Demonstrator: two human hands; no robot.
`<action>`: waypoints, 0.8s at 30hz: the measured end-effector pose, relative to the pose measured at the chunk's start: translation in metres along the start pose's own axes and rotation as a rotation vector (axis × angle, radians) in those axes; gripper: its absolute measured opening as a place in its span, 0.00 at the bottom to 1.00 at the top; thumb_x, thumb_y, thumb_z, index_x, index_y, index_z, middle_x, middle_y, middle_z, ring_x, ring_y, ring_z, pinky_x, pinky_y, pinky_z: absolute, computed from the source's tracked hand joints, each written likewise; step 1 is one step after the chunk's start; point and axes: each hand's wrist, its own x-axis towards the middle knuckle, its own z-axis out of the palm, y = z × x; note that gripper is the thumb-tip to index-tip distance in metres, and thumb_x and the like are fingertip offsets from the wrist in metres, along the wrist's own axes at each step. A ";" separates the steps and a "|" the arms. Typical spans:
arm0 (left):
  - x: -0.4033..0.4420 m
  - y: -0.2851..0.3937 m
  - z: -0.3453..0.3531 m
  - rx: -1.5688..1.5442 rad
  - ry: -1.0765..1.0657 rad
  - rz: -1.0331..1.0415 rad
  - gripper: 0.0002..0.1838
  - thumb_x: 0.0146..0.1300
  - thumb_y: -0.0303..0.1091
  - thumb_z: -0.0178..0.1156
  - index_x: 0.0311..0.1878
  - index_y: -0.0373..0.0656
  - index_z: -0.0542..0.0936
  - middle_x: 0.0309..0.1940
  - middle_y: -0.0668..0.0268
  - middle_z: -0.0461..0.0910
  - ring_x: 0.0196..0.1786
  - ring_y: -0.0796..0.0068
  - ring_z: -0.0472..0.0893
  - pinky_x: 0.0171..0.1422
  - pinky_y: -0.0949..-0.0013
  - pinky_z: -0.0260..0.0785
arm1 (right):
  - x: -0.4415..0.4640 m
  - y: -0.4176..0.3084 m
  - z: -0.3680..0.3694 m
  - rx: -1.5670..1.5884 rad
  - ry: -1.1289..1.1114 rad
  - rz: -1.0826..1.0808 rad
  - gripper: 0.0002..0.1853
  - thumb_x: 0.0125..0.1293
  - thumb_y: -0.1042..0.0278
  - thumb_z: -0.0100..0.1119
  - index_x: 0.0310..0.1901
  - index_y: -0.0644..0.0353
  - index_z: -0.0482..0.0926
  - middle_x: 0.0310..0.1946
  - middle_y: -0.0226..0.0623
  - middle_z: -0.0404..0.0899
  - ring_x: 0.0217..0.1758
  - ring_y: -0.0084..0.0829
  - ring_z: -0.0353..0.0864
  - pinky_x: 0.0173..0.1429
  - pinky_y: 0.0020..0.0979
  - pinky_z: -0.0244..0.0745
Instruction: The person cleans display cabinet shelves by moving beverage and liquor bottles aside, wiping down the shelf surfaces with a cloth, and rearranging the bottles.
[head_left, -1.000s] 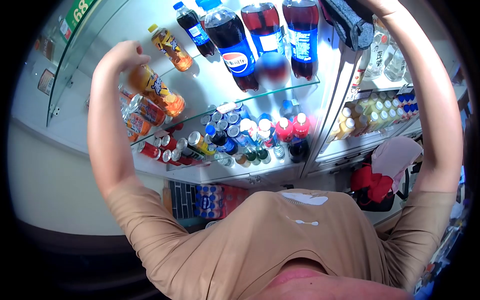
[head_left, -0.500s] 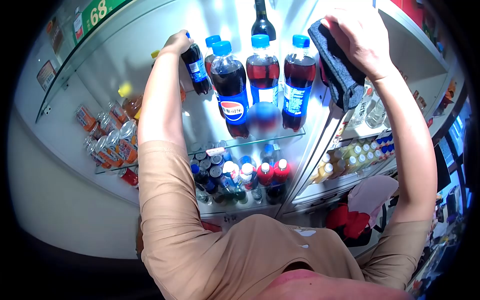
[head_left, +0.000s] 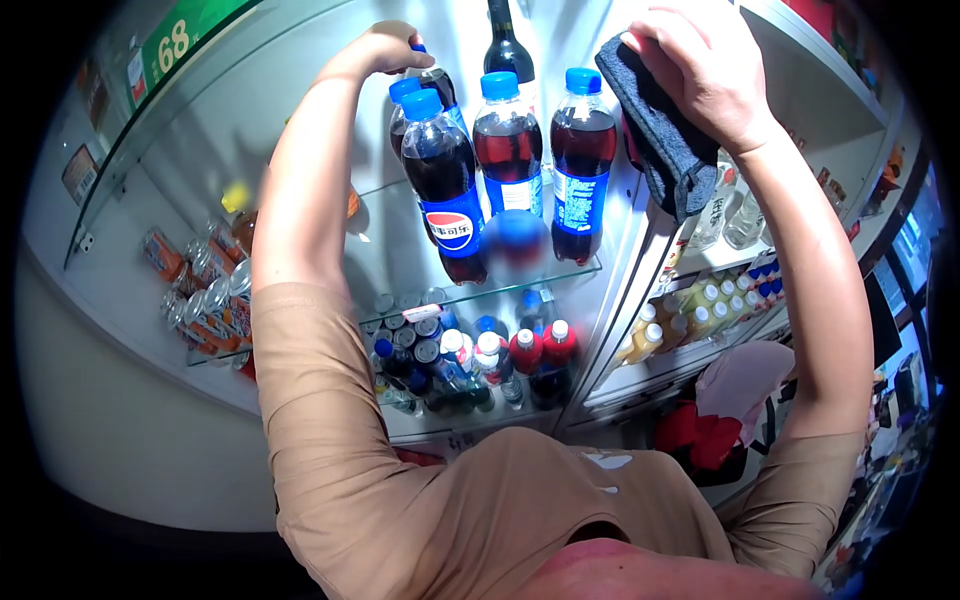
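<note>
My left hand (head_left: 392, 48) is closed on the blue cap of a cola bottle (head_left: 438, 88), whose lower part is hidden behind other bottles. Just in front of it stand a blue-capped bottle (head_left: 397, 125) and a Pepsi bottle (head_left: 445, 195) with its label facing me. To their right are two more blue-capped cola bottles, one in the middle (head_left: 508, 135) and one nearer the shelf's right end (head_left: 582, 150). My right hand (head_left: 700, 75) grips a folded dark grey cloth (head_left: 665, 140) beside the upright cabinet edge.
A dark wine bottle (head_left: 508, 55) stands behind the colas on the glass shelf (head_left: 375, 230). Orange cans (head_left: 210, 300) sit at the left. Below are red bottles (head_left: 540, 350) and cans. Juice bottles (head_left: 700, 315) fill the right-hand cabinet. A green price sign (head_left: 185, 45) hangs upper left.
My left hand has carried the cola bottle up and to the right, in behind the front bottles. My right hand keeps its grip on the cloth. The whole view has shifted slightly.
</note>
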 end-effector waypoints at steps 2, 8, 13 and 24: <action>-0.002 0.015 -0.001 0.010 -0.044 0.084 0.22 0.51 0.42 0.70 0.43 0.36 0.77 0.29 0.63 0.79 0.28 0.76 0.78 0.33 0.73 0.73 | 0.001 0.001 -0.001 0.000 0.009 -0.010 0.03 0.64 0.74 0.53 0.39 0.61 0.75 0.33 0.34 0.73 0.35 0.26 0.72 0.38 0.28 0.69; -0.012 0.047 0.000 -0.015 -0.199 0.210 0.22 0.50 0.44 0.71 0.41 0.38 0.77 0.28 0.64 0.79 0.28 0.76 0.78 0.33 0.73 0.72 | 0.004 -0.010 -0.002 -0.742 -0.003 -0.346 0.04 0.61 0.75 0.54 0.38 0.58 0.75 0.33 0.36 0.73 0.35 0.32 0.73 0.38 0.32 0.69; -0.022 0.053 -0.003 0.003 -0.179 0.226 0.25 0.48 0.46 0.72 0.42 0.38 0.77 0.28 0.65 0.79 0.29 0.75 0.78 0.34 0.73 0.73 | 0.005 -0.011 -0.002 -0.774 -0.042 -0.303 0.04 0.61 0.73 0.54 0.37 0.56 0.76 0.33 0.38 0.74 0.35 0.37 0.73 0.40 0.33 0.69; 0.007 -0.050 -0.012 0.426 -0.131 -0.169 0.28 0.60 0.57 0.54 0.49 0.40 0.78 0.36 0.53 0.81 0.36 0.64 0.81 0.40 0.61 0.73 | 0.003 -0.006 -0.002 -0.517 0.031 -0.167 0.03 0.61 0.71 0.56 0.36 0.58 0.76 0.30 0.38 0.74 0.33 0.36 0.73 0.38 0.33 0.70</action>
